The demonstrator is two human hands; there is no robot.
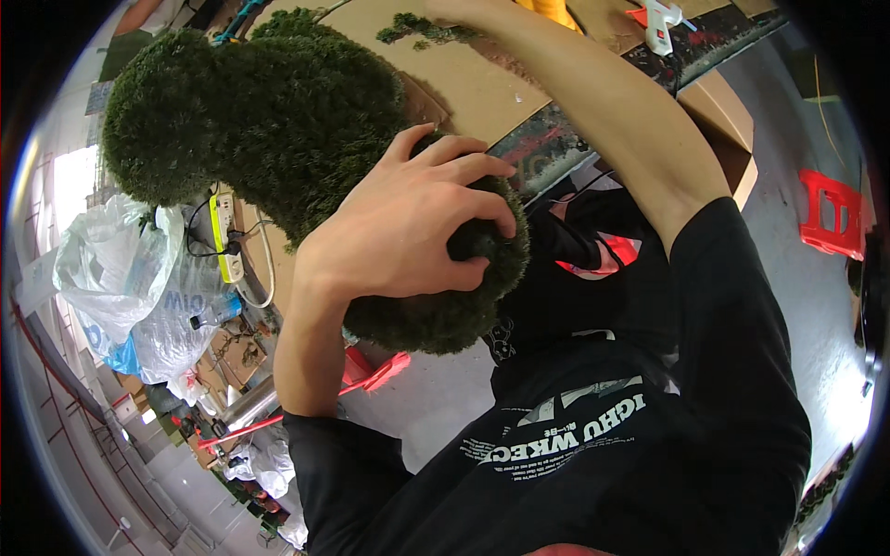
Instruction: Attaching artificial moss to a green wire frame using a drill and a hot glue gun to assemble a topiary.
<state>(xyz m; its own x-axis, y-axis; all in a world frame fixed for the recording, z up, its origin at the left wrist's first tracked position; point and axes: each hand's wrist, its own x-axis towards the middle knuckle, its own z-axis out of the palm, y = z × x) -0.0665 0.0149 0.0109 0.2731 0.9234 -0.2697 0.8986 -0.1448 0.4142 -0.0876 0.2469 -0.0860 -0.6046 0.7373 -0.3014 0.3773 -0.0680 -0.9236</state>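
Observation:
A large dark-green topiary figure (260, 111), with rounded lobes of leafy foliage, lies across the work table at the upper left and middle. My left hand (408, 222) is curled over its near rounded end, fingers bent and thumb pressed into the leaves. Stretched to the top edge, my right hand (456, 9) is mostly cut off, so its fingers are hidden. Close beside it is a small green foliage sprig (422, 30) over the brown cardboard (477, 79).
A white glue gun (660, 28) lies at the table's far right, near a yellow object (552, 11). Left are a power strip (225, 236) with cables and clear plastic bags (130, 287). A cardboard box (718, 116) and red stool (830, 213) stand right; a red broom (375, 371) is below.

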